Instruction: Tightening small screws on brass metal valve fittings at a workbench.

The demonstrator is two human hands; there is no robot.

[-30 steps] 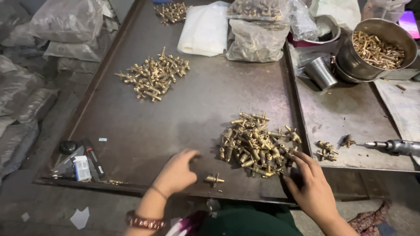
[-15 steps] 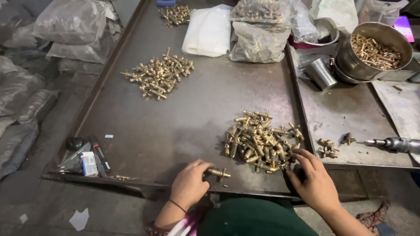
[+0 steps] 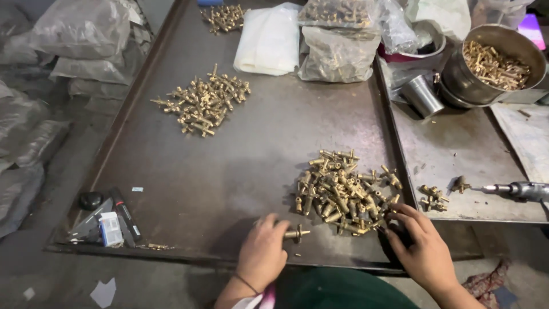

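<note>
A dark, worn metal tray (image 3: 229,171) fills the middle of the scene, its raised near rim running just in front of the person. At that near edge the left hand (image 3: 264,252) is curled closed around a brass fitting (image 3: 297,233), whose tip pokes out to the right. The right hand (image 3: 423,246) lies loosely open, fingertips touching the near right edge of the brass pile (image 3: 343,191). A second heap (image 3: 203,102) lies far left. Grey sacks (image 3: 51,68) line the left floor; a steel pot (image 3: 492,63) of parts stands far right.
</note>
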